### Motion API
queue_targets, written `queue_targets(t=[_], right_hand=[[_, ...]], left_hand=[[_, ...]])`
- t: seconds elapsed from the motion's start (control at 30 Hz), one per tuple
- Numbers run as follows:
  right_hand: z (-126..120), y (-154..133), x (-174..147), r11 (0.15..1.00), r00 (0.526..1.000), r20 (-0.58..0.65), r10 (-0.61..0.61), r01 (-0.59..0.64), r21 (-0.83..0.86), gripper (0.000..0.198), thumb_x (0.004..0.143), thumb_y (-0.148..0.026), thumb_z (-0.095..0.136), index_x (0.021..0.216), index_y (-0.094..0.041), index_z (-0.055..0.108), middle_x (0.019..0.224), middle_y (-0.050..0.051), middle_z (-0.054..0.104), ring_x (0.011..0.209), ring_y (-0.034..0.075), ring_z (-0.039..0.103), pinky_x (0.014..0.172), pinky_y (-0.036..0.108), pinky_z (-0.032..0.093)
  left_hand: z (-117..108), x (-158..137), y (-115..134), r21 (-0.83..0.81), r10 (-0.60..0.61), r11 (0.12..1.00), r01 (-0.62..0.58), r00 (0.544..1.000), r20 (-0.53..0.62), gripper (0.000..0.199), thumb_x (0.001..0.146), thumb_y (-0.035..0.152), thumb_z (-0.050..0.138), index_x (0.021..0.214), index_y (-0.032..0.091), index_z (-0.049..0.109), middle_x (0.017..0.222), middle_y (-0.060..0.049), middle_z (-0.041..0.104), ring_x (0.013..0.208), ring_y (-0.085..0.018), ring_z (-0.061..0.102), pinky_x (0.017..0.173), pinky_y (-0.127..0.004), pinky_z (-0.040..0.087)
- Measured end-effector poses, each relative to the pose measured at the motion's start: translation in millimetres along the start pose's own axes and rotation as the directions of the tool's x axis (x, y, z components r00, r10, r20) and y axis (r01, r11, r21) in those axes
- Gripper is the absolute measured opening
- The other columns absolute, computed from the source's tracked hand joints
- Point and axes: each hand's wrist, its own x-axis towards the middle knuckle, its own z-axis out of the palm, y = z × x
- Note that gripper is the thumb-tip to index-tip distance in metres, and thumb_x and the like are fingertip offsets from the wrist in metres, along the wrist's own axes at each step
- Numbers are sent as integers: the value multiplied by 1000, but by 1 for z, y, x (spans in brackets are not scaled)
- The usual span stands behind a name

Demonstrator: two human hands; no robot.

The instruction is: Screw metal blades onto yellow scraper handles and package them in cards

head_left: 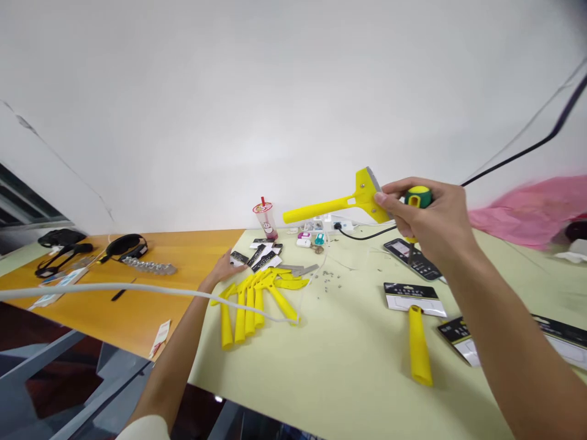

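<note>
While my right hand [443, 211] pinches the head of a yellow scraper [339, 205] between thumb and fingers, the scraper sits up in the air, above the far part of the pale green table [348, 360], seen against the white wall [293, 110]. Long axis: close to level, running left-right across my view, handle end a bit lower than the head. Handle points left, away from the gripping hand; head is on the right, its grey edge facing right, toward my fingers. Same hand also has a screwdriver [425, 197] tucked in it: green-and-yellow handle up, shaft pointing down, over a dark phone-like device [422, 264]. Left hand [223, 267] is low on the table's left side, right by the black-and-white cards [266, 261]; fingers partly hidden, can't tell if it's gripping one or just touching. Just in front of those cards: a bunch of yellow handles [250, 305], most with long axes toward me. Loose small screws [326, 281] scattered to their right. One more yellow handle [420, 348] lies on the right, pointing toward me, far end over a packaging card [413, 297]. Drink cup [266, 221] stands at the back, by the wall.
</note>
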Motion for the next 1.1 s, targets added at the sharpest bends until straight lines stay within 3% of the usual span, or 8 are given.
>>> queue_targets(t=[0.17, 0.27, 0.33, 0.43, 0.57, 0.73, 0.9, 1.1], right_hand=[[-2, 6, 6, 987, 997, 54, 63, -70, 145, 37, 69, -45, 102, 88, -21, 81, 62, -3, 55, 43, 7, 35, 39, 26, 23], [-1, 8, 6, 983, 993, 78, 86, -97, 154, 36, 70, -45, 101, 89, -21, 81, 59, -4, 53, 43, 6, 34, 40, 26, 23], [0, 10, 6, 983, 992, 82, 97, -108, 150, 36, 70, -44, 102, 89, -21, 81, 58, -5, 52, 43, 6, 35, 41, 27, 23], [1, 15, 7, 983, 991, 69, 114, -122, 134, 38, 69, -46, 102, 88, -21, 81, 59, -4, 53, 43, 7, 35, 41, 27, 24], [3, 20, 8, 982, 989, 52, 136, -142, 123, 39, 69, -49, 101, 88, -22, 81, 59, -3, 55, 44, 8, 37, 41, 27, 24], [4, 15, 6, 980, 987, 64, 150, -157, 121, 38, 68, -48, 102, 87, -22, 80, 52, -5, 49, 42, 8, 35, 40, 27, 22], [6, 4, 0, 972, 975, 110, 193, -205, 114, 43, 63, -48, 104, 85, -20, 80, 52, -6, 48, 43, 6, 33, 40, 26, 20], [4, 7, 3, 967, 959, 179, 219, -238, 93, 46, 64, -51, 103, 88, -19, 80, 50, -6, 47, 43, 5, 31, 42, 26, 22]], left_hand=[[-3, -7, 13, -14, 3, 1000, -4, 997, -77, 109, 74, 61, 82, 157, 3, 42, 161, -32, 52, 153, -49, 45, 125, -54, 38], [-12, -16, 42, -28, 132, 990, -141, 968, -212, 110, 80, 64, 79, 165, 10, 35, 167, -26, 46, 159, -44, 39, 130, -54, 32], [-23, -25, 71, -12, 298, 946, -323, 888, -351, 108, 85, 66, 79, 168, 16, 32, 169, -23, 44, 159, -41, 39, 130, -56, 33], [-38, -39, 116, 83, 516, 838, -540, 732, -446, 104, 88, 63, 80, 170, 22, 32, 168, -21, 45, 158, -40, 40, 131, -59, 32], [-44, -52, 157, 45, 629, 699, -713, 585, -512, 110, 88, 56, 85, 173, 27, 22, 168, -21, 40, 158, -38, 40, 128, -59, 39], [-36, -62, 179, 73, 698, 534, -842, 390, -600, 123, 79, 50, 95, 174, 30, 20, 169, -23, 37, 159, -41, 37, 123, -61, 47], [-38, -68, 206, 138, 767, 442, -886, 293, -571, 124, 79, 53, 94, 175, 31, 17, 169, -24, 38, 158, -42, 39, 119, -63, 50], [-44, -72, 239, 161, 832, 370, -915, 249, -496, 120, 84, 54, 90, 176, 32, 16, 169, -23, 40, 160, -40, 40, 125, -64, 44]])
